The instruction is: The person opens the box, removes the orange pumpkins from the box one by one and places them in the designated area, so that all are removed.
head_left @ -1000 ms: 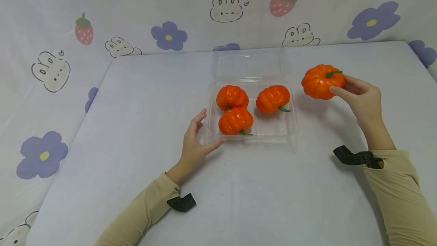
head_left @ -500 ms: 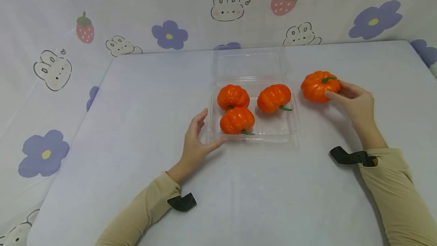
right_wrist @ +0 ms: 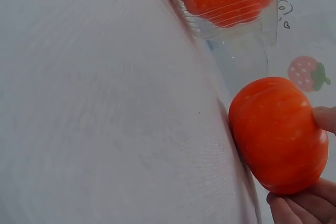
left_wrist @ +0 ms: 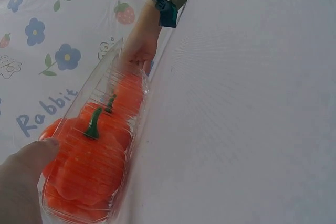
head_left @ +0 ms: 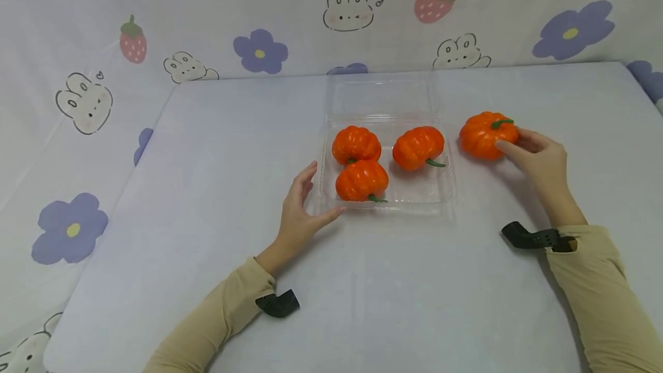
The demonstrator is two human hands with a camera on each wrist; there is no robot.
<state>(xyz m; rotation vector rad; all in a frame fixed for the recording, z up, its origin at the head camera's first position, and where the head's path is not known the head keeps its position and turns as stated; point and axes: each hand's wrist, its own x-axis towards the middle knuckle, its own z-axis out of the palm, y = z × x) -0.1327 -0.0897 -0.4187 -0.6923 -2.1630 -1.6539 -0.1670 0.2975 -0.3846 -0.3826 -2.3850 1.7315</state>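
A clear plastic clamshell box [head_left: 414, 191] lies on the table with its lid [head_left: 380, 96] folded back, away from me. Inside are three orange toy pumpkins with green stems: one at the back left [head_left: 356, 145], one at the front left [head_left: 361, 181] and one at the right [head_left: 418, 148]. Beside the box's right wall, my right hand [head_left: 544, 163] pinches a fourth-looking pumpkin [head_left: 486, 136] between thumb and fingers, low over or on the table. My left hand [head_left: 299, 217] is spread at the box's front left corner, its thumb near or touching the rim.
A white cloth covers the table [head_left: 207, 189]. Behind it hangs a curtain [head_left: 290, 4] printed with rabbits, strawberries and flowers. Black camera mounts stick out at the left wrist [head_left: 278, 304] and right wrist [head_left: 530, 238].
My right hand has lowered the pumpkin toward the table, just right of the box. The left hand keeps its place by the box. The whole view has shifted slightly.
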